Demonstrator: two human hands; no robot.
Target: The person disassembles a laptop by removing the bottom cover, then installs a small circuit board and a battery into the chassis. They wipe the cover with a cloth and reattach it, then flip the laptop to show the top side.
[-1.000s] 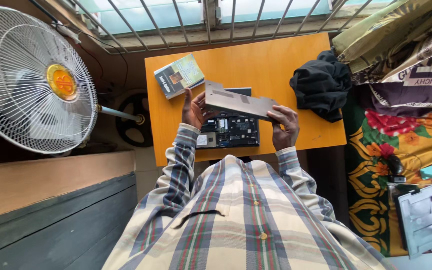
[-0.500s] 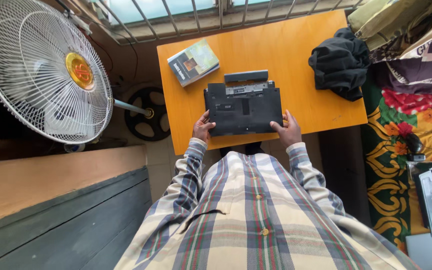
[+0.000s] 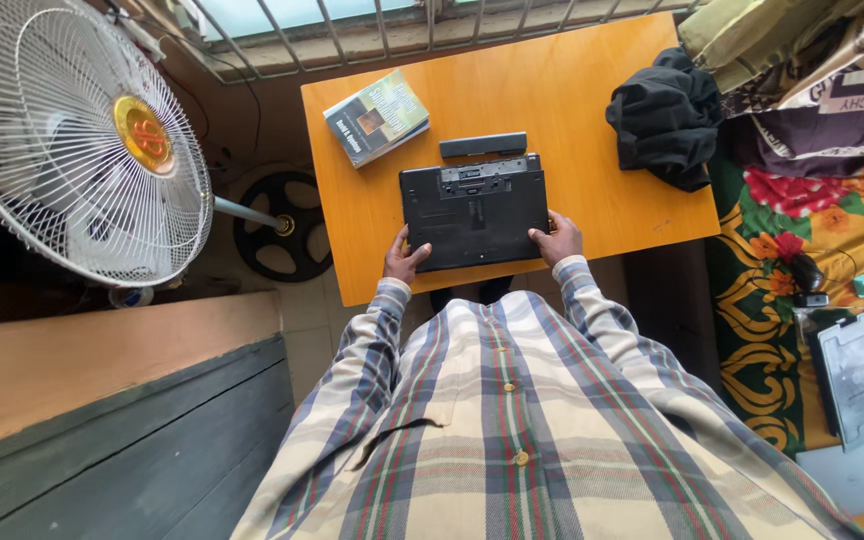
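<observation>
An orange table (image 3: 572, 90) is seen below a barred window, with a large white pedestal fan (image 3: 77, 150) standing well apart to its left and patterned bedding (image 3: 812, 70) heaped at the right. A black laptop (image 3: 474, 210) is laid closed and underside up on the near half of the table, its near edge close to the table's front edge. The laptop is gripped at its two near corners: the left hand (image 3: 407, 255) is closed on the near left corner, and the right hand (image 3: 557, 238) is closed on the near right corner, thumbs laid on the casing. A bundle of black cloth (image 3: 664, 118) is heaped toward the table's far right. A paperback book (image 3: 377, 117) is placed at the far left corner. A slim black battery bar (image 3: 483, 145) is laid just beyond the laptop's far edge.
</observation>
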